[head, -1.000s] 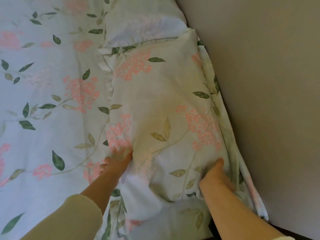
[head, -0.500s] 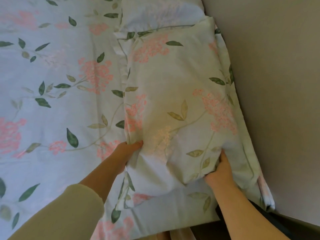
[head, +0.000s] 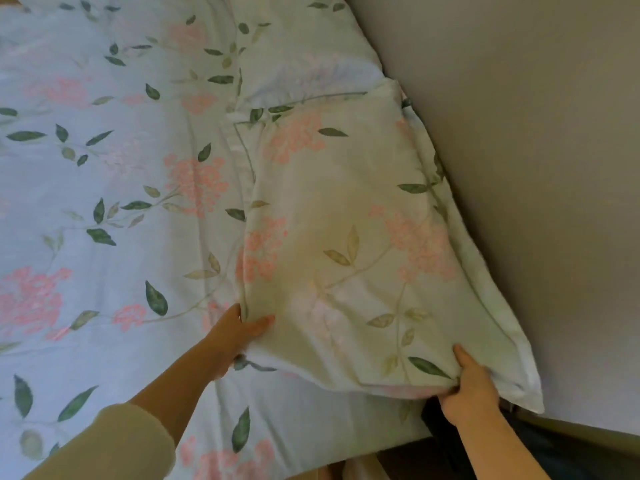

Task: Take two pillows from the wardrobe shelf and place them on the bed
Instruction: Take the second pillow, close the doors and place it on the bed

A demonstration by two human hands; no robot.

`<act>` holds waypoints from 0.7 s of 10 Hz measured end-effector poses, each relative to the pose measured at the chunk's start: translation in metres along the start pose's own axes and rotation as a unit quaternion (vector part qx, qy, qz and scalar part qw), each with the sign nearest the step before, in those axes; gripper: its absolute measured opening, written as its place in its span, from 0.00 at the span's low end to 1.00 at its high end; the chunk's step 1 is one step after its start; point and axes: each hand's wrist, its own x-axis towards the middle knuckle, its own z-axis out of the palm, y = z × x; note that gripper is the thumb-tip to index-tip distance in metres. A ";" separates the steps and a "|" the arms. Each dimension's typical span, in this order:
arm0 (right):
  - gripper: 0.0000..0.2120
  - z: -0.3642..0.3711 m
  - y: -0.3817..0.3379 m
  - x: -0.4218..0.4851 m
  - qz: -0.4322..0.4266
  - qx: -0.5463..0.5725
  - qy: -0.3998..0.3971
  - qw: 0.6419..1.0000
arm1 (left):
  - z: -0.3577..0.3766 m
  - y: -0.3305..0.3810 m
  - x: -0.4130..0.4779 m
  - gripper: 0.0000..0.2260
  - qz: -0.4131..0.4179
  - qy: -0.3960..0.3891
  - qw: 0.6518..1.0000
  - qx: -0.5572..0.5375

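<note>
1. Surroundings, near: a cream sleeve (head: 114, 441) enters at 7 o'clock. A dark area (head: 485, 455), not identifiable, shows at 5 o'clock beyond the bed's near edge.
2. Obstruction: a plain beige wall (head: 536, 168) runs from 12 to 4 o'clock. It borders the pillow's right edge closely; whether they touch cannot be told.
3. Left hand (head: 239, 336): clenched on the near left edge of the pillow (head: 346, 258), thumb on top, other fingers hidden under the fabric.
4. Right hand (head: 472, 389): grasping the near edge of the pillow close to its right corner, thumb on top, fingers underneath.
5. Pillow position: lying on the bed (head: 104, 202) along its right side, long axis running from 5 to 12 o'clock. The near edge is raised slightly off the cover.
6. Pillow appearance: pale greenish-white case with pink flower clusters, green and tan leaves, and a flat flanged border.
7. Far: a second pillow (head: 311, 60) in matching fabric lies at 12 o'clock, touching the first pillow's far end.
8. The bed cover is pale blue with the same floral print.
</note>
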 end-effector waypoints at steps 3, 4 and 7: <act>0.28 -0.030 0.033 0.031 0.135 0.050 0.007 0.990 | 0.007 -0.039 0.003 0.12 -0.095 -0.063 0.991 0.068; 0.23 -0.033 0.037 0.040 0.179 0.166 0.081 0.966 | 0.008 -0.055 0.002 0.13 -0.117 -0.067 0.986 0.095; 0.22 -0.019 0.025 0.011 0.052 0.007 0.149 0.988 | 0.012 -0.047 0.003 0.31 -0.153 0.035 0.973 0.172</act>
